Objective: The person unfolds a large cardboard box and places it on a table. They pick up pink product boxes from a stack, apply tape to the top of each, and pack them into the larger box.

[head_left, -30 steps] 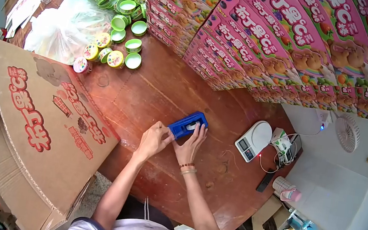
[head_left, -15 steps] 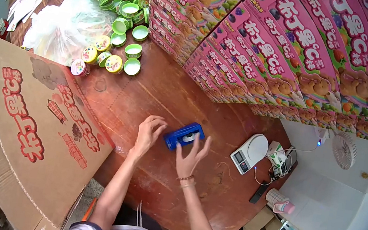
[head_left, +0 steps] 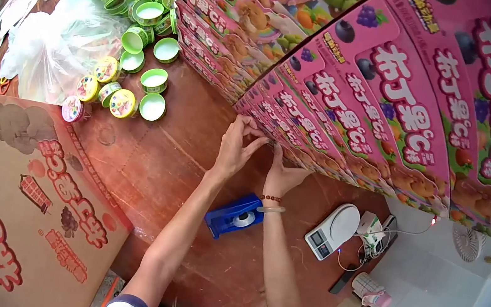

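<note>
My left hand (head_left: 235,147) and my right hand (head_left: 281,175) both reach forward to the stack of pink boxes (head_left: 343,92) and touch a low box at the corner of the stack. The fingers of each hand press on or pinch the box edge; whether they hold something small I cannot tell. A blue tape dispenser (head_left: 235,216) lies on the red-brown table (head_left: 175,156), just below my right wrist, which wears a bead bracelet. Neither hand touches the dispenser.
Several green and yellow round cups (head_left: 135,42) and a clear plastic bag (head_left: 45,47) lie at the far left. A big printed cardboard carton (head_left: 16,202) stands at the left. A white scale (head_left: 330,230) and a small fan (head_left: 468,243) are at the right.
Both hands have left the blue tape dispenser and moved forward to the pink boxes. The view has shifted closer to the stack.
</note>
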